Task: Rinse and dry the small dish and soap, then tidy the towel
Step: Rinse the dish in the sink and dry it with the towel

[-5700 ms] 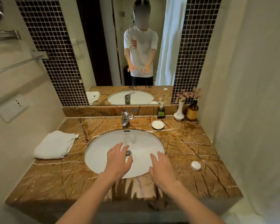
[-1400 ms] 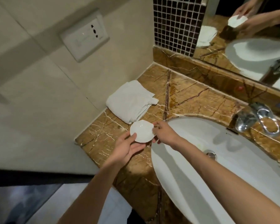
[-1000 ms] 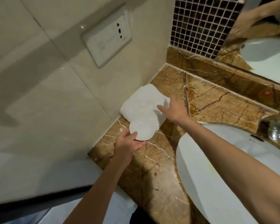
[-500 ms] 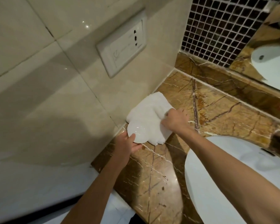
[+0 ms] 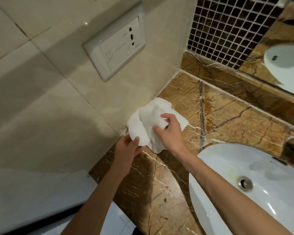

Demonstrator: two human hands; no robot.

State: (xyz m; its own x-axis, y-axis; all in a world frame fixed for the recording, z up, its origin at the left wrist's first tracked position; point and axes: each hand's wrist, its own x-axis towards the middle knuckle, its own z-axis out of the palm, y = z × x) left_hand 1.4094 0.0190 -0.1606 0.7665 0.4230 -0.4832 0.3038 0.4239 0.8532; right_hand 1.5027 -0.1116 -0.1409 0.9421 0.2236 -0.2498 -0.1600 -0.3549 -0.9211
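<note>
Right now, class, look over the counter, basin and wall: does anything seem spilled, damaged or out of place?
A few small dark specks lie on the marble counter near its front edge, and a faint yellowish smear marks the white basin. Otherwise nothing stands out: the left hand holds the dish, the right hand the towel.

Two bare forearms rise from the lower frame, no sleeves, watch or rings on left hand [image 5: 126, 148] or right hand [image 5: 171, 133]

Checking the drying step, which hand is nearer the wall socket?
Left. The left hand holds the dish close under the socket; the right hand, gripping the towel, sits farther toward the sink.
</note>
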